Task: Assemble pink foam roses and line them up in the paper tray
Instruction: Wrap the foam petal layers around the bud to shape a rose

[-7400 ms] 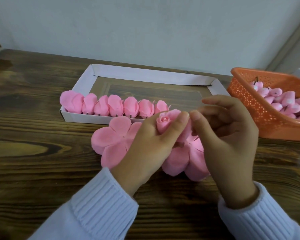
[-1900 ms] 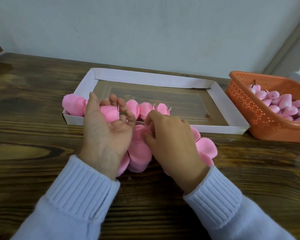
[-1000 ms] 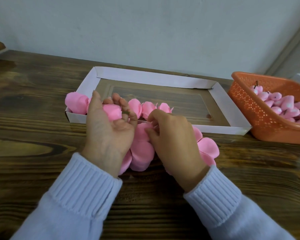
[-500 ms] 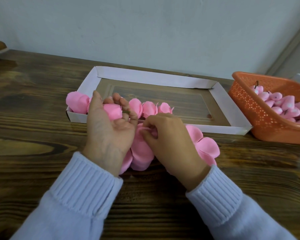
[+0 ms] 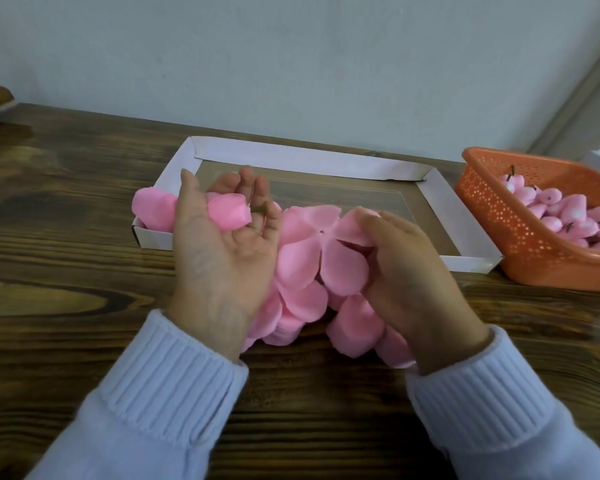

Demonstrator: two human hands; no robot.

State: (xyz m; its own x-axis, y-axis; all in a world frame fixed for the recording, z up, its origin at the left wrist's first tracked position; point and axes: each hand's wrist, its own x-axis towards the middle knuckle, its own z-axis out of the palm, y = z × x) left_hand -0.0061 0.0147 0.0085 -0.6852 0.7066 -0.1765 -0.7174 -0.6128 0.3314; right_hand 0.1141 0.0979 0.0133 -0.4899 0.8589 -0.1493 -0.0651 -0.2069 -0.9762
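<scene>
Item: one pink foam rose bud [image 5: 229, 216], lying across the fingers of the left hand [image 5: 222, 244], long axis roughly left to right, rounded end toward the thumb, short dark stem [image 5: 258, 210] pointing right toward the fingertips. Position: above the near left corner of the paper tray [image 5: 291, 155]. Left hand was palm up, thumb straight, fingers curled up around the bud and cradling it. Item: one flat five-petal sheet [image 5: 319, 251], raised and tilted toward the camera, small hole at its centre, just right of the bud's stem. Right hand [image 5: 406, 271] was back-up, its curled fingers pinching the sheet by the right-hand petals. Below both hands: a loose heap of further petal sheets [image 5: 354, 327] on the wooden table [image 5: 66, 237], partly covered by the wrists. In the tray: a finished rose [image 5: 153, 209] at the left end; the rest of the row was hidden by the left hand and the raised sheet. To the right, just beside the tray: an orange perforated basket [image 5: 499, 216] holding more buds [image 5: 568, 216] with dark stems. Both forearms wore pale ribbed sleeves [image 5: 174, 382].
</scene>
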